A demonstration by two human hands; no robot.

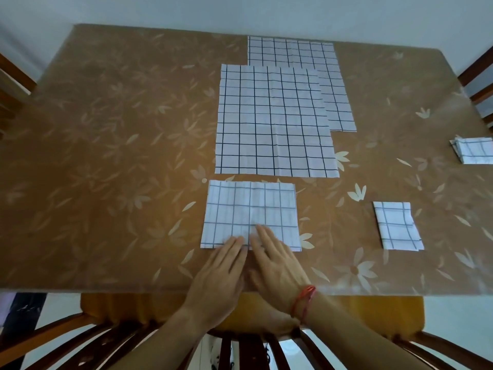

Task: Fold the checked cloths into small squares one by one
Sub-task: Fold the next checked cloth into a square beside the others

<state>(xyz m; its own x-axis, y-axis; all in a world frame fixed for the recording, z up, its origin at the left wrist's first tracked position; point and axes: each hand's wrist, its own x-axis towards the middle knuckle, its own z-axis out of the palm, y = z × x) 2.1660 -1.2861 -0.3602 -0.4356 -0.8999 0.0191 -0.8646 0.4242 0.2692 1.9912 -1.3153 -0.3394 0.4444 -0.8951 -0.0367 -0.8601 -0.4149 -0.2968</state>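
A partly folded white checked cloth lies flat near the table's front edge as a wide rectangle. My left hand and my right hand rest flat side by side on its near edge, fingers spread and pressing down, gripping nothing. Beyond it lies an unfolded checked cloth, which overlaps another unfolded cloth farther back. One folded small square sits to the right. A second folded cloth lies at the far right edge.
The table has a brown floral cover under clear plastic. A wooden chair with an orange cushion stands right below the front edge. Chair backs show at the left and right sides.
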